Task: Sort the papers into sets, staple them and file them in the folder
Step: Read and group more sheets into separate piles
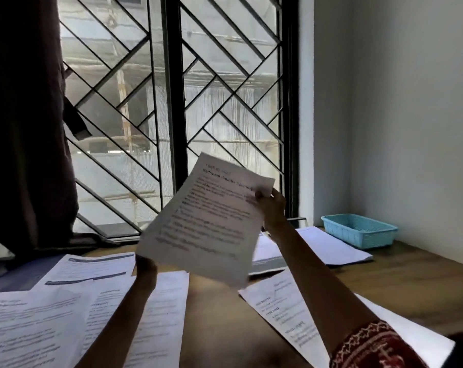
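Papers are held up in the air above the desk, long side tilted. Left hand pinches the low corner, right hand pinches the high edge. More sheets lie on the desk, nearer the left hand.

Single head view, close, facing window across desk

- Window with a dark frame and diagonal metal grille, daylight coming through
- Dark curtain hanging at its left
- Pale wall on the right, meeting the window wall in a corner
- Brown wooden table below
- Room dim
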A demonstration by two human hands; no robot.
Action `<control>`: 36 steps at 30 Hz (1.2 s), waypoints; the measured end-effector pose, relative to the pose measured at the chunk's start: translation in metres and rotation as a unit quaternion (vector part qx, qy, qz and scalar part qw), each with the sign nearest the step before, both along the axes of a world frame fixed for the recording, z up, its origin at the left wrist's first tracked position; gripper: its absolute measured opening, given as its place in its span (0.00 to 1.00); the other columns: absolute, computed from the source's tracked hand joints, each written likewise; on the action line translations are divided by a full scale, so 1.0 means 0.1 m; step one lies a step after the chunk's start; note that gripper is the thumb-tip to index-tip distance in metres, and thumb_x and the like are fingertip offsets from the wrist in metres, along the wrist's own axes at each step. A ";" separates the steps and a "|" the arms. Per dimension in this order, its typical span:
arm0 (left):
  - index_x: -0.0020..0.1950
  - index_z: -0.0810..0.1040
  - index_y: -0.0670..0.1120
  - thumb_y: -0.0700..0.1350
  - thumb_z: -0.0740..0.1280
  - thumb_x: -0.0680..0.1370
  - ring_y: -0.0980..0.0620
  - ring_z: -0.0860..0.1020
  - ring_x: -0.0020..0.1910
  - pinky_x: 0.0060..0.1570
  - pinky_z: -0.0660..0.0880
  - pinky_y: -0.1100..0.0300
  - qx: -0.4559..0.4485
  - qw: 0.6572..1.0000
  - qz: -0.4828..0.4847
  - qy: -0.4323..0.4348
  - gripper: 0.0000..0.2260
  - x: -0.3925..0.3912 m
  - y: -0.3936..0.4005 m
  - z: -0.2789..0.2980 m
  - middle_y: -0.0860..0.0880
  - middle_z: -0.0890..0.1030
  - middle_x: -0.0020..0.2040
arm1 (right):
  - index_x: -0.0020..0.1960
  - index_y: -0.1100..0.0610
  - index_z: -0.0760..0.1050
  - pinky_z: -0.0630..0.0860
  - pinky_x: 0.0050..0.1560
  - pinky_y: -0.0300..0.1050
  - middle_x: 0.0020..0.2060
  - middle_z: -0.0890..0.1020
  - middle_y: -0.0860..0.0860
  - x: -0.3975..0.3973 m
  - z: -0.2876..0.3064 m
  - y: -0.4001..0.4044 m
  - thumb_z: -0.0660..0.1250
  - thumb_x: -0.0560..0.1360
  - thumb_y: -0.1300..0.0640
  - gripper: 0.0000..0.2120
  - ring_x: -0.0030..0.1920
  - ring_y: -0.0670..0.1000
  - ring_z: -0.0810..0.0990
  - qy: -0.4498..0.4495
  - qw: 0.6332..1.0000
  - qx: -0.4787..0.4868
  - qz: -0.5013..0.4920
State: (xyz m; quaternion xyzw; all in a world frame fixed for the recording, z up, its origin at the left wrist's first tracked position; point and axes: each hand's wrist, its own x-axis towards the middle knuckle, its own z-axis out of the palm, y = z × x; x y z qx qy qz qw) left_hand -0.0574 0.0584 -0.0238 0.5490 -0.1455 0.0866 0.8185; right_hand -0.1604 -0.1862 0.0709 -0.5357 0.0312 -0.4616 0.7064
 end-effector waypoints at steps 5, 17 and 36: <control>0.49 0.81 0.47 0.73 0.51 0.70 0.41 0.79 0.43 0.45 0.75 0.47 0.014 0.983 -0.143 0.111 0.35 0.19 0.17 0.04 0.42 0.84 0.44 | 0.41 0.62 0.77 0.79 0.30 0.40 0.30 0.81 0.53 -0.28 -0.11 -0.03 0.64 0.73 0.74 0.09 0.28 0.49 0.80 0.070 0.987 -0.048 0.139; 0.46 0.77 0.41 0.41 0.64 0.78 0.46 0.80 0.32 0.29 0.78 0.57 0.142 0.983 -0.117 -0.018 0.05 -0.56 -0.14 0.14 0.40 0.80 0.40 | 0.42 0.60 0.77 0.76 0.36 0.43 0.37 0.77 0.58 -0.42 -0.28 0.08 0.74 0.59 0.60 0.13 0.35 0.53 0.75 0.138 0.971 -0.104 0.163; 0.41 0.73 0.39 0.32 0.62 0.77 0.48 0.77 0.32 0.25 0.78 0.61 0.357 0.882 -0.287 0.116 0.06 -1.14 -0.76 -0.10 0.41 0.75 0.39 | 0.43 0.62 0.76 0.66 0.25 0.34 0.33 0.77 0.56 -1.41 -0.50 -0.89 0.73 0.66 0.63 0.08 0.24 0.44 0.72 0.543 0.774 -0.322 -0.053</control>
